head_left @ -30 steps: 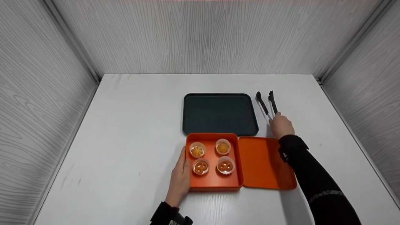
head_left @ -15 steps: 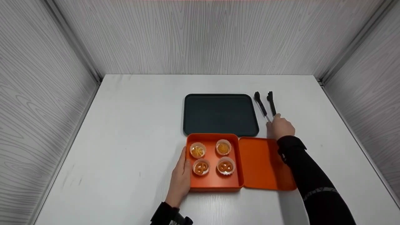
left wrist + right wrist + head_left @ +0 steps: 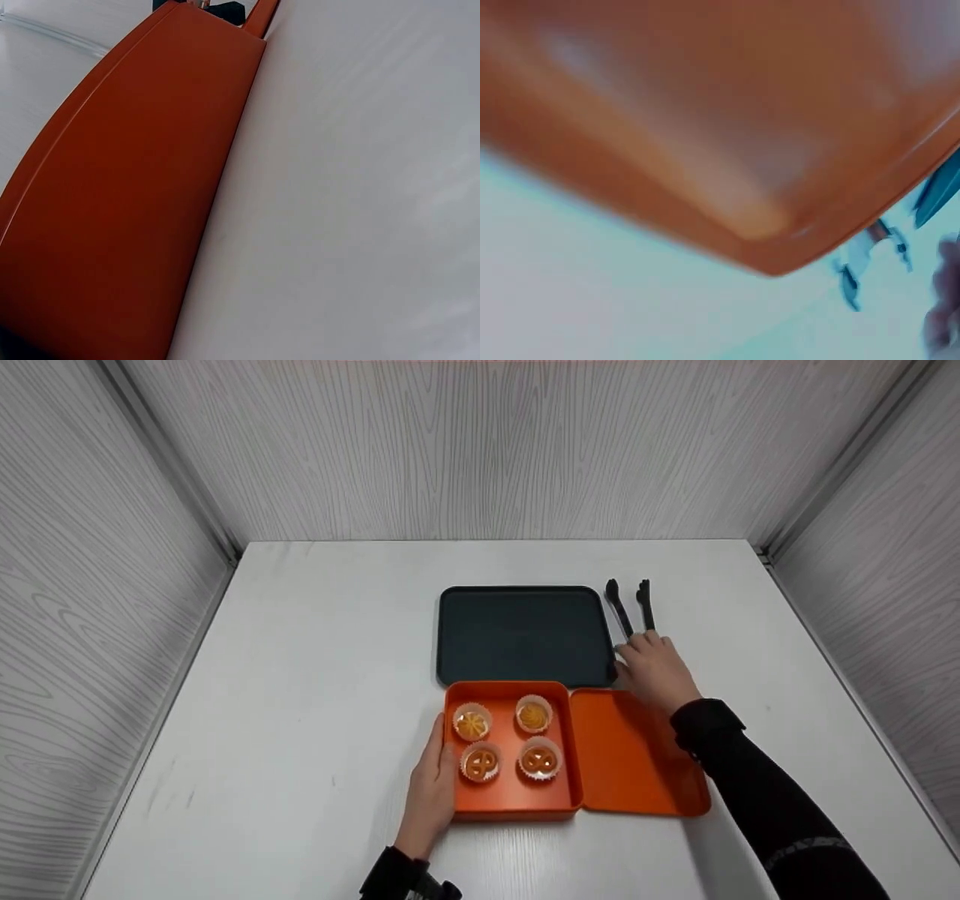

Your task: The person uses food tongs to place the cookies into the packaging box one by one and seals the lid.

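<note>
My left hand [image 3: 431, 787] rests along the left wall of an open orange box [image 3: 517, 799], its fingers straight. That box wall [image 3: 135, 165] fills much of the left wrist view. Inside sit several small pastries in white paper cups, such as a yellow one [image 3: 533, 715] and a brown one [image 3: 540, 760]. My right hand [image 3: 656, 667] grips black-tipped tongs [image 3: 645, 604] by the handle end, fingers curled over the spread arms. The hand hides the handles. In the right wrist view the hand is blurred at the edge, beside the tongs [image 3: 850, 287].
A dark rectangular tray [image 3: 525, 637] lies directly behind the box. The orange lid [image 3: 622, 757] lies flat against the box's right side, under my right forearm, and looms large in the right wrist view. Wood-grain walls enclose the white table [image 3: 300, 735] at the back and sides.
My right hand has moved left across the tongs' handle end and now covers both arms. The tongs have shifted slightly left, towards the tray. My left hand and the box stay put.
</note>
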